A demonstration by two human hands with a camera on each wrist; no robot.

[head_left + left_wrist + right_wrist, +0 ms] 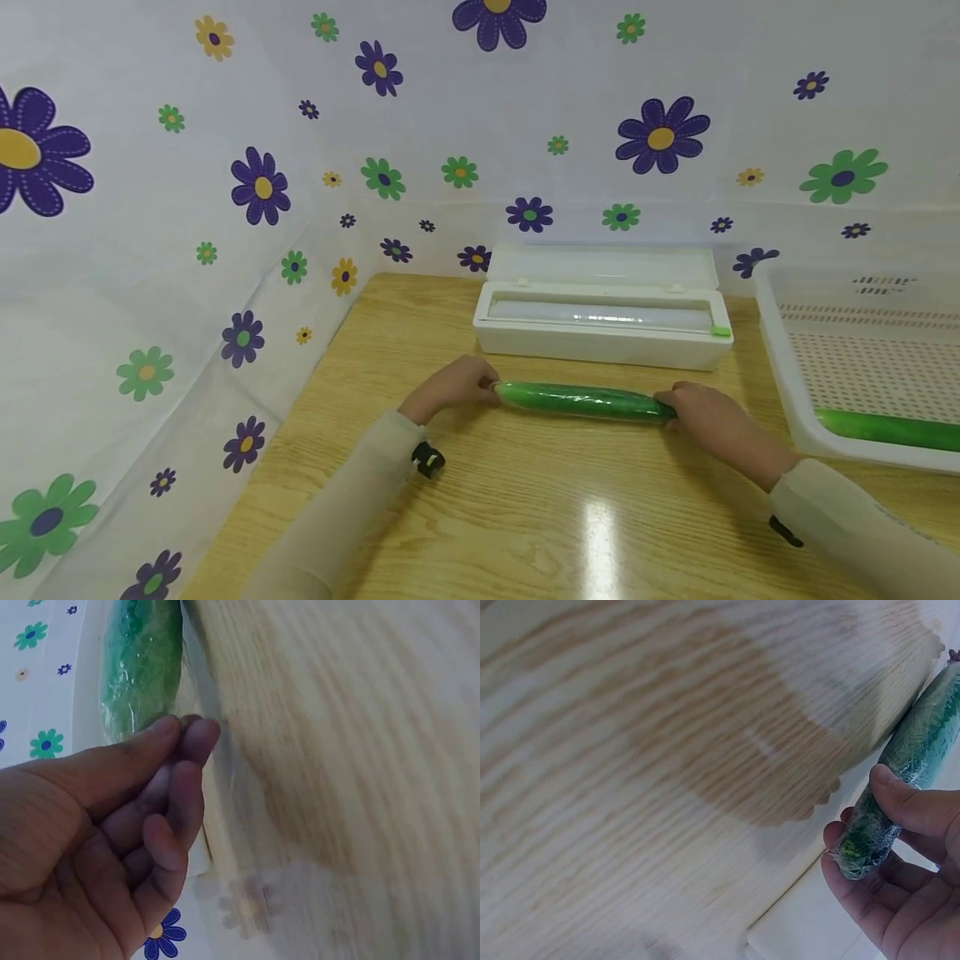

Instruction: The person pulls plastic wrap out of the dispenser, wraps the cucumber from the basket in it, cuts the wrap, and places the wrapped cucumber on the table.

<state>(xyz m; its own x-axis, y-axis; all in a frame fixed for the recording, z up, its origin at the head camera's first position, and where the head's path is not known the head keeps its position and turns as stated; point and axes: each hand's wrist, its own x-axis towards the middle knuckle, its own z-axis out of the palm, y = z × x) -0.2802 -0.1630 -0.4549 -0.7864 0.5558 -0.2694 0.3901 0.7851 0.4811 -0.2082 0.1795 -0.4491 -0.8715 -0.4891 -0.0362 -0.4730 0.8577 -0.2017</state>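
Your sleeves [341, 508] lie at eight and four o'clock of the film-wrapped cucumber [585, 401]; your left hand [453, 387] pinches its nine o'clock tip, your right hand [712, 421] grips its three o'clock end. Beyond, you have a basket [782, 383] at three o'clock, then an open box [600, 346] at twelve.

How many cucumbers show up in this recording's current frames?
2: a film-wrapped cucumber in front of the white box, and another cucumber inside the white basket at right. The head view cuts the basket off, so more may be hidden.
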